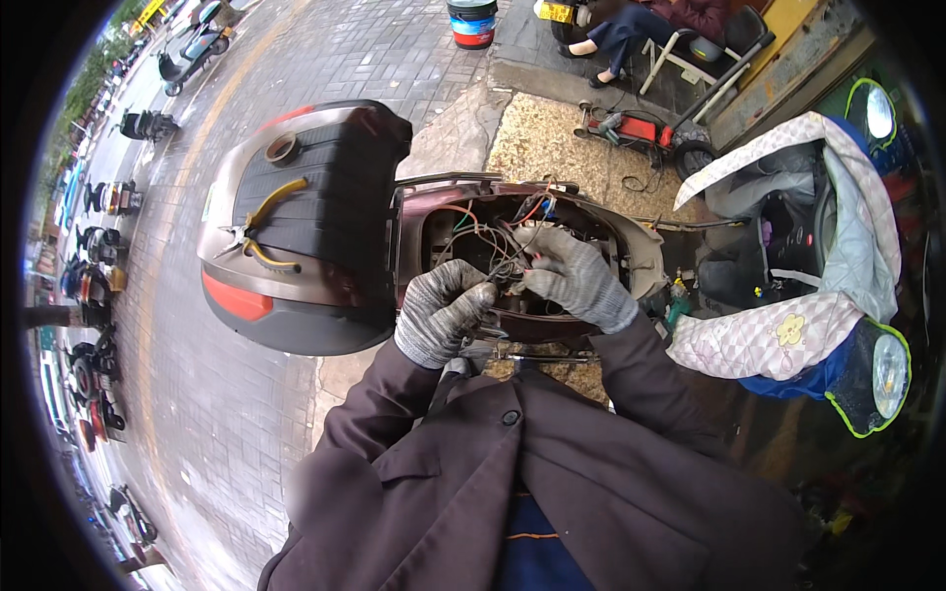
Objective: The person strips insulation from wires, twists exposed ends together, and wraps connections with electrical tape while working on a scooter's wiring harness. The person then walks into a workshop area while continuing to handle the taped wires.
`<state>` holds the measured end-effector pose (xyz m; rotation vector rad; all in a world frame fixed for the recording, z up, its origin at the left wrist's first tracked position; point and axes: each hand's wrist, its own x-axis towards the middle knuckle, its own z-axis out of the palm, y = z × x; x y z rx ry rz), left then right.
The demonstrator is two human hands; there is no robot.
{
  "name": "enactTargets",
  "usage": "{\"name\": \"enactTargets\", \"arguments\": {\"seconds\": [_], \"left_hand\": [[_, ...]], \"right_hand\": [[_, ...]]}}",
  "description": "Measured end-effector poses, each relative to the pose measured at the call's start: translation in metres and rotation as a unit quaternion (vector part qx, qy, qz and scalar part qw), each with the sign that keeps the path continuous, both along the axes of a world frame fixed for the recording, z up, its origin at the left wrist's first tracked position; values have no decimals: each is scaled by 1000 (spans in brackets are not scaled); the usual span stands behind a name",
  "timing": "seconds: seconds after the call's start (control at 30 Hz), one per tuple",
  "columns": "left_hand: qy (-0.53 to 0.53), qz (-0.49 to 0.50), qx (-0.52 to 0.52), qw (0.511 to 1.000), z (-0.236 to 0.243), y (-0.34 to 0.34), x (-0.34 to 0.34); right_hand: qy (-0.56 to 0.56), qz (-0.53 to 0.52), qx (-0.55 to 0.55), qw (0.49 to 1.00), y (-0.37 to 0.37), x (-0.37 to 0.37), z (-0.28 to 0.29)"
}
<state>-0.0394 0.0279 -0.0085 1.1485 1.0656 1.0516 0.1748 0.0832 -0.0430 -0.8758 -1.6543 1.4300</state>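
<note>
Your left hand (443, 310), in a grey knitted glove, is curled closed around a bundle of thin dark wires (498, 258) at the near edge of the maroon scooter's open seat compartment (631, 251). Your right hand (570, 274), gloved alike, pinches the same wires just beside it. Yellow-handled pliers (264, 229) lie on the black rear storage box (325, 197), well apart.

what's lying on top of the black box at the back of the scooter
On the black box lie yellow-handled pliers and a roll of tape. The box's inside is not visible. Both gloved hands, left and right, work beside it at the wires.
</note>
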Motion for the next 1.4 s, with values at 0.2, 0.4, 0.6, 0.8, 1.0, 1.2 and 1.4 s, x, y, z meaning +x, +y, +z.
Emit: {"name": "enactTargets", "arguments": {"seconds": [0.2,0.4,0.6,0.8,1.0,1.2,1.4], "left_hand": [[-44,5,-28,999,1,-3,29],[-212,64,-102,970,-7,-14,39],[-172,63,-37,982,-11,-20,41],[-68,74,11,995,-6,-28,44],[-83,70,13,994,-1,-37,43],[-132,57,-20,989,-5,-36,28],[-207,53,-49,976,-13,-36,15]], "right_hand": [[50,70,-75,993,3,29,7],[74,64,-74,992,3,45,7],[126,79,-109,983,4,54,-3],[96,58,-41,993,3,57,-8],[181,86,-112,973,-6,54,-8],[141,94,-106,980,-13,51,-2],[194,115,-92,970,-20,34,-1]]}}
